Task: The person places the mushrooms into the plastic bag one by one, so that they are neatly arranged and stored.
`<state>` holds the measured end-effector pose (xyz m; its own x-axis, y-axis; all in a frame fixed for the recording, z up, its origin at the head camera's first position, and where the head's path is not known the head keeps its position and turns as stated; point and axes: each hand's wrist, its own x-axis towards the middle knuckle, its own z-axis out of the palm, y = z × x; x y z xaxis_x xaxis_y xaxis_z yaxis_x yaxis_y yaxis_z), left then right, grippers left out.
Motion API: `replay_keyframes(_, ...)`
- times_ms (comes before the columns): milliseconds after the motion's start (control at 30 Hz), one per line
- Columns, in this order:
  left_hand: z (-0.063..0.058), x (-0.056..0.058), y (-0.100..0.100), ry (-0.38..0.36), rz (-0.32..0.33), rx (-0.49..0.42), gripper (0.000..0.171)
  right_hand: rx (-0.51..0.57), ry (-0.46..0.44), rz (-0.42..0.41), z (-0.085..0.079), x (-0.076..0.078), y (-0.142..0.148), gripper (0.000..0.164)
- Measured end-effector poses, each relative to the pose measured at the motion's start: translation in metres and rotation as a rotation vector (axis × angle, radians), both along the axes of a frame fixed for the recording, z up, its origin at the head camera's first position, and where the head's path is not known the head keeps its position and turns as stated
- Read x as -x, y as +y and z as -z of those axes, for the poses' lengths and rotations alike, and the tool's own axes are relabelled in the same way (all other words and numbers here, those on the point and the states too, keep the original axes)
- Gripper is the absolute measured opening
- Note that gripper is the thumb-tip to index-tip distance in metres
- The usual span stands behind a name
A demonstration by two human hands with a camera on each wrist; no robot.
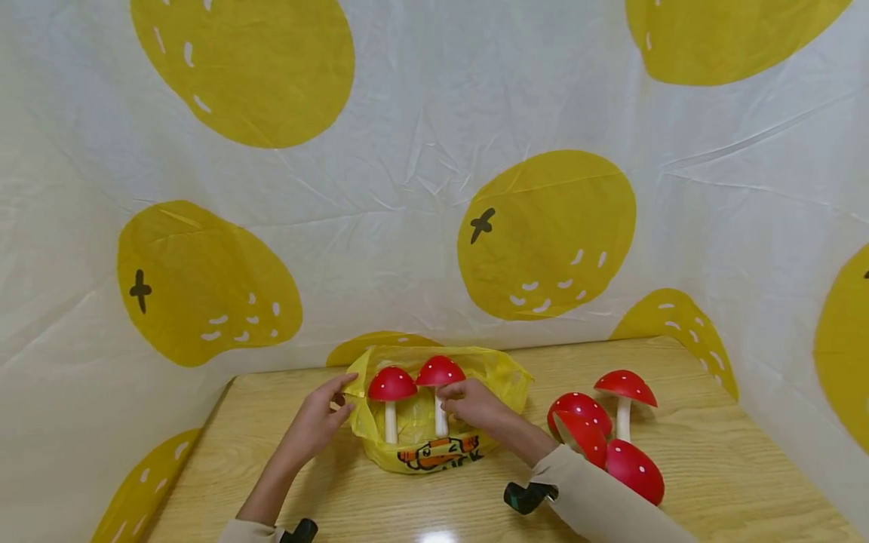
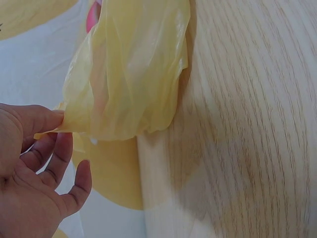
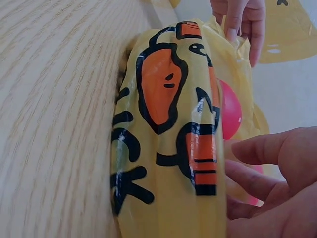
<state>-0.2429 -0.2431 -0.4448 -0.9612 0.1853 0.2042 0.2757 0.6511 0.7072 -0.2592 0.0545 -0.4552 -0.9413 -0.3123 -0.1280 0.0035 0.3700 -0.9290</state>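
Through the left hand [image 1: 321, 415] I'm pinching the yellow plastic bag [image 1: 383, 456]; through the right hand [image 1: 478, 407], gripping a red-capped mushroom [image 1: 440, 370].

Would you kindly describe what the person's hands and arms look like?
The left hand and right hand are bare, without gloves. The sleeves are plain beige, and a dark, rounded device shows beside each one.
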Motion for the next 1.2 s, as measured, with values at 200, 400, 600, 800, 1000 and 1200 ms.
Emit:
replay_keyframes(200, 0.001, 0.000, 0.000, 0.000, -0.003, -0.002, 0.050, -0.073, 0.049, -0.045, -0.009, -0.007, 0.008, 0.031)
replay_keyframes(400, 0.001, 0.000, -0.001, -0.014, 0.001, -0.007, 0.051, -0.111, 0.072, -0.098, -0.027, -0.019, 0.013, 0.029)
replay_keyframes(600, 0.000, 0.000, 0.000, -0.011, 0.003, -0.008, 0.051, -0.122, 0.108, -0.121, -0.047, -0.030, 0.025, 0.023)
replay_keyframes(800, 0.000, 0.001, 0.000, -0.006, 0.003, 0.002, 0.051, -0.146, 0.117, -0.155, -0.061, -0.035, 0.046, 0.023)
replay_keyframes(1000, 0.000, 0.003, -0.002, -0.008, 0.008, -0.001, 0.051, -0.160, 0.125, -0.167, -0.070, -0.038, 0.071, 0.024)
replay_keyframes(1200, -0.001, 0.003, -0.001, -0.012, 0.003, -0.010, 0.050, -0.210, 0.129, -0.159, -0.079, -0.039, 0.097, 0.024)
